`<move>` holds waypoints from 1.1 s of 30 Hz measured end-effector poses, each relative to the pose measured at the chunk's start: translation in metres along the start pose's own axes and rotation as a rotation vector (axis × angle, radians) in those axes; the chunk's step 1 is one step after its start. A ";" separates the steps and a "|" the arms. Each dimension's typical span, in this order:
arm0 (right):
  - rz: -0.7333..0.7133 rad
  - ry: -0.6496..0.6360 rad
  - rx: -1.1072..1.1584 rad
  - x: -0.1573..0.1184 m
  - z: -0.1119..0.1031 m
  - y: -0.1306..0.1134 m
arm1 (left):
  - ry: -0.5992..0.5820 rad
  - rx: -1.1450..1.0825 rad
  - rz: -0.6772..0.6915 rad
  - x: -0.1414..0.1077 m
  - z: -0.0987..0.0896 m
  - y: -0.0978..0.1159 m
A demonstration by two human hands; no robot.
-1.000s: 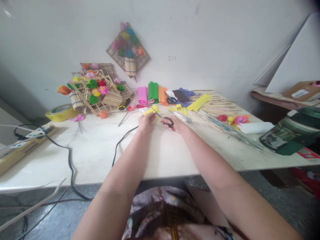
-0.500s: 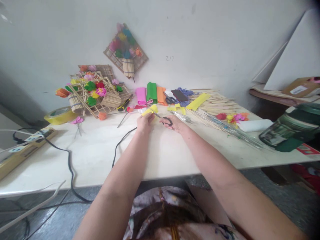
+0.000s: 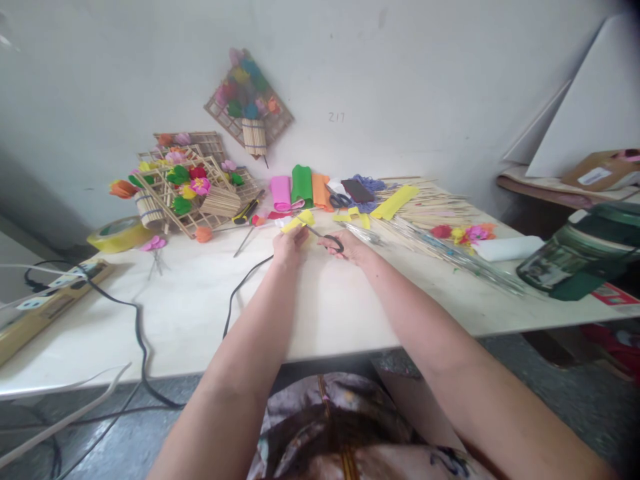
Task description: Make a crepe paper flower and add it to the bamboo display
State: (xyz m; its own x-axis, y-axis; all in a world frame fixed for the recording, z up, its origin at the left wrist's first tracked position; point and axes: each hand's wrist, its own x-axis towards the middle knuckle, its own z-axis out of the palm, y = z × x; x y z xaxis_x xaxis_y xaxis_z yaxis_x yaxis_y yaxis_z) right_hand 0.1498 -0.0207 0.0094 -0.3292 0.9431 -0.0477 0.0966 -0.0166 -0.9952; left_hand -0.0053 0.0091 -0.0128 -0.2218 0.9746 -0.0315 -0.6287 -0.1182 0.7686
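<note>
My left hand (image 3: 290, 243) pinches a piece of yellow paper (image 3: 301, 219) above the white table. Beside it, my right hand (image 3: 349, 247) is closed on the dark handles of a pair of scissors (image 3: 332, 244), whose blades point left and reach the yellow paper. Just behind my hands lie more yellow strips (image 3: 358, 217) and a long yellow piece (image 3: 397, 203). Pink (image 3: 281, 193), green (image 3: 302, 187) and orange (image 3: 321, 191) paper rolls stand near the wall. A second pair of scissors (image 3: 339, 200) rests by a dark flat object (image 3: 359, 190).
Stick lattices with paper flowers (image 3: 200, 180) and yellow tape (image 3: 120, 233) are at the left, a power strip (image 3: 55, 300) nearer. Wires (image 3: 465, 263), thin sticks (image 3: 435, 207), a white roll (image 3: 507, 249) and a green bottle (image 3: 575, 253) occupy the right. A black cable (image 3: 235, 293) crosses the table's edge.
The camera view has shifted slightly. My hands keep nearly the same places, with the yellow paper and the scissors still held.
</note>
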 end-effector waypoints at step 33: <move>-0.024 -0.031 0.075 0.000 0.003 0.001 | 0.044 -0.022 -0.012 0.000 0.002 0.001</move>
State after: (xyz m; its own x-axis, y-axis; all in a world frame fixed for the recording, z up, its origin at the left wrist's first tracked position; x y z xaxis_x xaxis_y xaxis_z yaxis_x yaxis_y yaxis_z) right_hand 0.1468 -0.0216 0.0076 -0.3596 0.9328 -0.0251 0.0181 -0.0199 -0.9996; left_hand -0.0041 0.0090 -0.0112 -0.2467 0.9667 -0.0687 -0.6473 -0.1116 0.7540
